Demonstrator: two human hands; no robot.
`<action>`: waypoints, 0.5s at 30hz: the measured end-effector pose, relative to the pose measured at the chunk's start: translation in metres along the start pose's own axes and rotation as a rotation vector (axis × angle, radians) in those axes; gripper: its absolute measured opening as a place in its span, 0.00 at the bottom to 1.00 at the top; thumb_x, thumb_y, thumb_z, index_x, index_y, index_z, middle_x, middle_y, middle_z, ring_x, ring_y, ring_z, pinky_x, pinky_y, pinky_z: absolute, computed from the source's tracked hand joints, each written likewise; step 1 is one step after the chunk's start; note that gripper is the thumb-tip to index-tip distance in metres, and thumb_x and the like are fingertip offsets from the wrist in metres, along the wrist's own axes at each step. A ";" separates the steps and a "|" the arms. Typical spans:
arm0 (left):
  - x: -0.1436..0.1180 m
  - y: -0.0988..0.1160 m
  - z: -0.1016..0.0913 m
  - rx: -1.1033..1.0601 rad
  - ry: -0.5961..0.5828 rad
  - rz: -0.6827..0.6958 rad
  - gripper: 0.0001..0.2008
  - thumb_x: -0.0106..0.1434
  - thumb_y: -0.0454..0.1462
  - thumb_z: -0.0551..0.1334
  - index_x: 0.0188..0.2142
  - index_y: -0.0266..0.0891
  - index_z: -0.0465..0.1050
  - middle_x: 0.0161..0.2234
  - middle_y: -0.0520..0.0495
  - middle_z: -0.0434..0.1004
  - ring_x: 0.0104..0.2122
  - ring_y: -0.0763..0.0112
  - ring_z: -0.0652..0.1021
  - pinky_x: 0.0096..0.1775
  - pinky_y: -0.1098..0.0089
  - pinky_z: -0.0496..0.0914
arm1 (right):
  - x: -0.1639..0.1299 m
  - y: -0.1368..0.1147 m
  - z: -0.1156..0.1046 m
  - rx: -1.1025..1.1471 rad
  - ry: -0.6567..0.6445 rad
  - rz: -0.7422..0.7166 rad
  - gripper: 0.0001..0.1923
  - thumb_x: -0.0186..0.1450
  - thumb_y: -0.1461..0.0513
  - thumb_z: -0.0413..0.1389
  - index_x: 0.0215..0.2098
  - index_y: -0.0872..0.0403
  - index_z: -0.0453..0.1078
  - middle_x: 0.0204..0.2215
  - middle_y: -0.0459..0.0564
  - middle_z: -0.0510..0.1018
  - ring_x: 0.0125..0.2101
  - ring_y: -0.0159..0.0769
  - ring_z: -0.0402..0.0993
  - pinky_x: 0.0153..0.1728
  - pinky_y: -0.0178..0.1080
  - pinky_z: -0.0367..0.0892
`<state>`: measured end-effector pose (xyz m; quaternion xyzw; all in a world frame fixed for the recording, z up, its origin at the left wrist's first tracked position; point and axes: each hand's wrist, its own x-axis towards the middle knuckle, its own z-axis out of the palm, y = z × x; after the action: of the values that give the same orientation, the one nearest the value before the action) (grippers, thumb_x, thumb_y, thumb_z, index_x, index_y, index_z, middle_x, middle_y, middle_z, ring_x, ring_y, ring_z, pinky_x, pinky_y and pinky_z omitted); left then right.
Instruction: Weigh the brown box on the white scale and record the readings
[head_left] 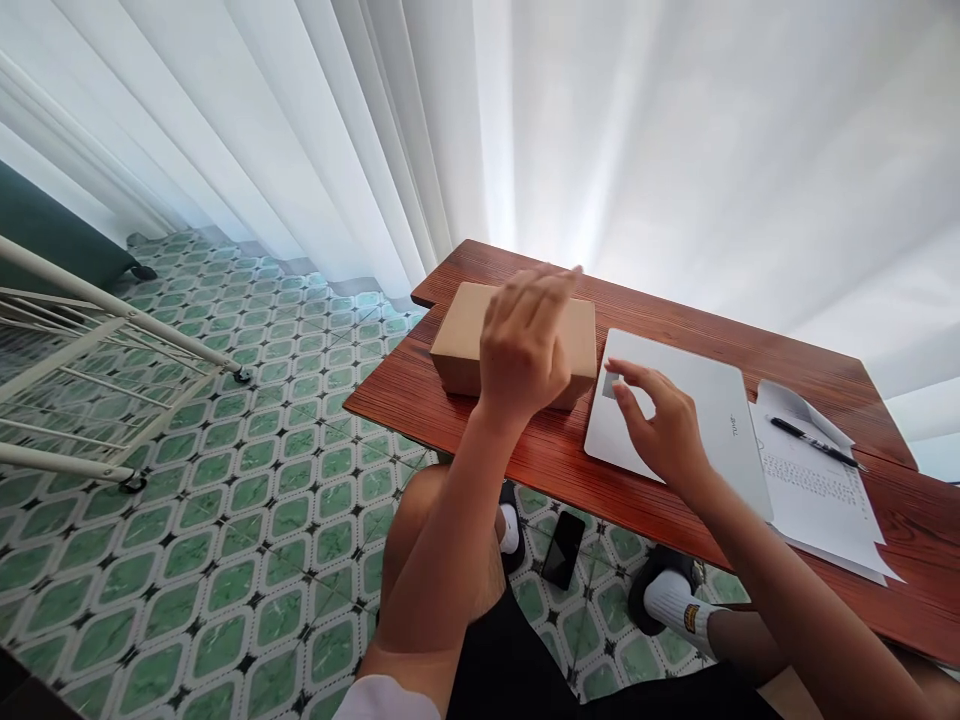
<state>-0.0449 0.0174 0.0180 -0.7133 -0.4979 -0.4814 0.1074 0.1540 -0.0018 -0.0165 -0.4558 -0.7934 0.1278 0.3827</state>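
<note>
Knees: black shorts (517, 660) at the near edge, below the table (525, 455)
Floor: green patterned tiles (247, 520); a black phone (562, 548) lies on them under the table, between the person's feet in white socks (675, 600)
Rack: white metal frame (97, 350) on the tiles, well to the left of the table
Right hand: right hand (664, 430) rests on the closed white laptop (697, 410), fingers loosely spread, grip holding nothing
Left hand: left hand (525, 345) is raised over the cardboard box (469, 335), fingers curled and blurred; cannot tell whether it touches the box, grip closed on nothing visible
Box: on the table's left end, just beside the laptop
Papers: printed sheets (817, 495) right of the laptop, a black pen (814, 442) on them
Behind: white curtain (525, 120) beyond the table's far edge
</note>
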 end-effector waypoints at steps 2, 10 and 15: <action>-0.003 0.010 0.008 -0.050 -0.010 0.116 0.27 0.65 0.29 0.46 0.61 0.38 0.68 0.55 0.44 0.76 0.61 0.63 0.70 0.63 0.58 0.63 | -0.009 0.002 -0.012 0.007 -0.017 -0.047 0.13 0.75 0.60 0.48 0.49 0.50 0.74 0.45 0.51 0.82 0.47 0.39 0.77 0.50 0.44 0.70; -0.021 0.063 0.050 -0.178 -0.070 0.600 0.21 0.66 0.32 0.50 0.56 0.33 0.71 0.44 0.45 0.81 0.48 0.62 0.77 0.52 0.62 0.69 | -0.052 0.039 -0.051 -0.059 -0.188 -0.166 0.13 0.73 0.62 0.46 0.35 0.51 0.70 0.32 0.51 0.78 0.34 0.40 0.74 0.38 0.44 0.71; -0.046 0.106 0.080 -0.252 -0.175 0.844 0.20 0.72 0.42 0.51 0.57 0.34 0.70 0.48 0.43 0.79 0.48 0.62 0.76 0.51 0.62 0.69 | -0.093 0.059 -0.057 -0.182 -0.118 -0.036 0.18 0.70 0.53 0.46 0.42 0.46 0.76 0.38 0.57 0.80 0.41 0.50 0.78 0.39 0.50 0.75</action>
<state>0.0862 -0.0114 -0.0252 -0.8995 -0.1079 -0.3904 0.1641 0.2592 -0.0540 -0.0566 -0.4659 -0.8310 0.0750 0.2945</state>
